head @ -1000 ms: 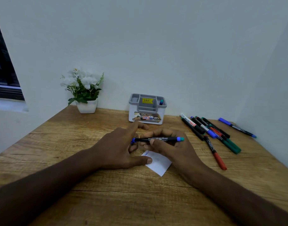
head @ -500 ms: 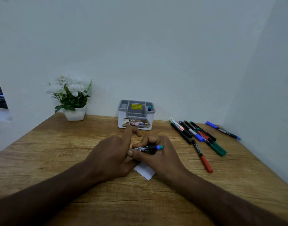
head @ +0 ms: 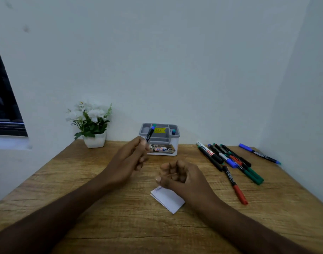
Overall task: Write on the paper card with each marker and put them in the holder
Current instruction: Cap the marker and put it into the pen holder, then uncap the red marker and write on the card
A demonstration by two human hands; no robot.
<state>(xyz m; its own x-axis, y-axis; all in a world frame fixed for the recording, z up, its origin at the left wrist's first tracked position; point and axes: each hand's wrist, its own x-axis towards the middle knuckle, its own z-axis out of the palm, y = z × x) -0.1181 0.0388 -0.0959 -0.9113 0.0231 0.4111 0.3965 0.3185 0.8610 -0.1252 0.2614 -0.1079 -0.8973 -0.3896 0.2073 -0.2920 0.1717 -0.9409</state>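
My left hand (head: 128,160) grips a black marker (head: 149,134) with a blue and green end, held upright and tilted toward the grey and white holder (head: 159,139) just behind it. One marker (head: 173,132) stands in the holder's right compartment. My right hand (head: 180,177) hovers loosely curled with nothing in it, over the near edge of the white paper card (head: 168,199), which carries faint blue writing. Several markers (head: 228,160) in black, blue, green and red lie in a loose pile to the right.
A small white pot of white flowers (head: 92,125) stands at the back left of the wooden table (head: 84,180). A single blue marker (head: 258,153) lies near the right wall. White walls close in behind and to the right.
The marker passed from both hands into my left hand alone, which lifted it toward the holder. My right hand let go and drew back over the card.
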